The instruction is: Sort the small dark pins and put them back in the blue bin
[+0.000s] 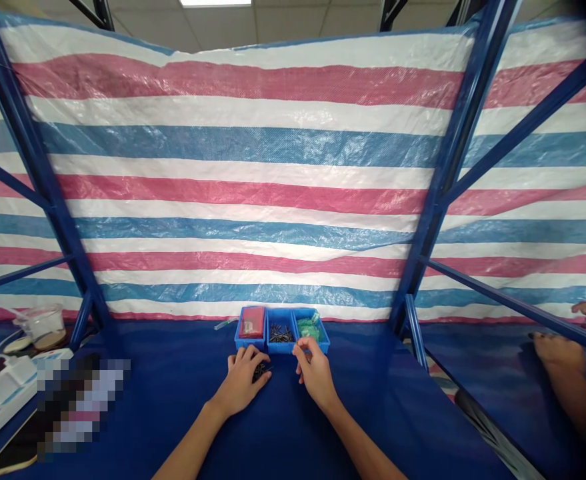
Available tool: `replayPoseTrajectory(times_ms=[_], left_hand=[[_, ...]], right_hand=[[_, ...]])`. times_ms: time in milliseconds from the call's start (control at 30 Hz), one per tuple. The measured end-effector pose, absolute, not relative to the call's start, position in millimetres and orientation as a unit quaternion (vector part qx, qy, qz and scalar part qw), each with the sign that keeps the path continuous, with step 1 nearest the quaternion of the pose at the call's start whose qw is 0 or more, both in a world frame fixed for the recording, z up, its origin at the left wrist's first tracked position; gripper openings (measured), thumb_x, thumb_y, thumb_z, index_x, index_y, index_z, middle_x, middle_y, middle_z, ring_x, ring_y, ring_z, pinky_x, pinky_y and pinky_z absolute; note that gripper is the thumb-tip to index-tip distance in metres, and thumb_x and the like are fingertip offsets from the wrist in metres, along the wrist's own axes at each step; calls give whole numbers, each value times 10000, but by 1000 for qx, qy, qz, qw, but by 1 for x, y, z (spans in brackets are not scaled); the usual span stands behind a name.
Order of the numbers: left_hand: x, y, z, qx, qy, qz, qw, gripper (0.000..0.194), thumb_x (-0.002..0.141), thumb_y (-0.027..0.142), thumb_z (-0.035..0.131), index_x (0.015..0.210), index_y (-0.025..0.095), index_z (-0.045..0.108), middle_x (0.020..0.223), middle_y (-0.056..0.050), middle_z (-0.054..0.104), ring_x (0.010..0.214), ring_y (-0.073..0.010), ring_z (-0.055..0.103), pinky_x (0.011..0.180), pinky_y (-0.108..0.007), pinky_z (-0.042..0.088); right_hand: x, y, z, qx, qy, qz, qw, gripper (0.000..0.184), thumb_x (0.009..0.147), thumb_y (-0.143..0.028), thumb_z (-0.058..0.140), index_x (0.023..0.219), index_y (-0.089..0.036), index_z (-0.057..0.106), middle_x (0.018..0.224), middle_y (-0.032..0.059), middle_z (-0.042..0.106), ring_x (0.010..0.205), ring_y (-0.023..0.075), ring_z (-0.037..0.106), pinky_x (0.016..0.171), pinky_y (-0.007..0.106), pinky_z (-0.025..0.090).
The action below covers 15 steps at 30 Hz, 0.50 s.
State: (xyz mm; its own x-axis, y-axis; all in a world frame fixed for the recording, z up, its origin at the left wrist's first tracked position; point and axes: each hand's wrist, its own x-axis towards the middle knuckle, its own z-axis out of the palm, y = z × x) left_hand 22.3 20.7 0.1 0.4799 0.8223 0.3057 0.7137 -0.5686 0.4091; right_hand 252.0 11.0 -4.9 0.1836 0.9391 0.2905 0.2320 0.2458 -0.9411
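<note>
Three small blue bins stand side by side at the back of a blue table [183,400]. The left bin [251,325] holds red packets, the middle bin [281,331] dark screws, the right bin [311,328] green packets. My left hand [243,381] rests on the table just before the bins, fingers curled over a small dark cluster of screws. My right hand [313,372] is beside it, fingers pinched together near the front edge of the right bin; what it holds is too small to make out.
A striped red, white and blue tarp hangs behind blue metal rack posts [433,200]. At the left lie a white power strip [3,393], a clear plastic cup [47,325] and a dark board. Another person's arm [563,373] reaches in at the right.
</note>
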Motion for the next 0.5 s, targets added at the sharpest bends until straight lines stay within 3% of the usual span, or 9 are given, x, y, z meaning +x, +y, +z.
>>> replayPoseTrajectory(times_ms=[167, 333, 500], left_hand=[[22, 20, 1, 852, 450, 241, 115, 284, 1051, 509, 496, 1232, 343, 639, 1222, -51, 589, 1156, -292, 530, 980, -518, 424], [23, 20, 1, 851, 452, 242, 116, 288, 1049, 516, 499, 1228, 344, 646, 1211, -48, 584, 1152, -288, 526, 985, -512, 425], [22, 22, -3, 852, 449, 246, 110, 285, 1052, 506, 495, 1233, 340, 639, 1213, -50, 585, 1151, -284, 528, 981, -499, 421]], right_hand=[[253, 11, -7, -520, -569, 320, 550, 432, 954, -652, 554, 992, -229, 633, 575, -66, 531, 440, 130, 524, 389, 204, 450], [252, 13, -9, -507, -581, 326, 547, 483, 958, -677, 526, 1047, -222, 662, 788, 7, 662, 517, 144, 587, 405, 226, 479], [252, 11, -5, -509, -592, 315, 540, 480, 981, -669, 507, 1052, -223, 672, 611, -46, 551, 482, 152, 556, 417, 230, 472]])
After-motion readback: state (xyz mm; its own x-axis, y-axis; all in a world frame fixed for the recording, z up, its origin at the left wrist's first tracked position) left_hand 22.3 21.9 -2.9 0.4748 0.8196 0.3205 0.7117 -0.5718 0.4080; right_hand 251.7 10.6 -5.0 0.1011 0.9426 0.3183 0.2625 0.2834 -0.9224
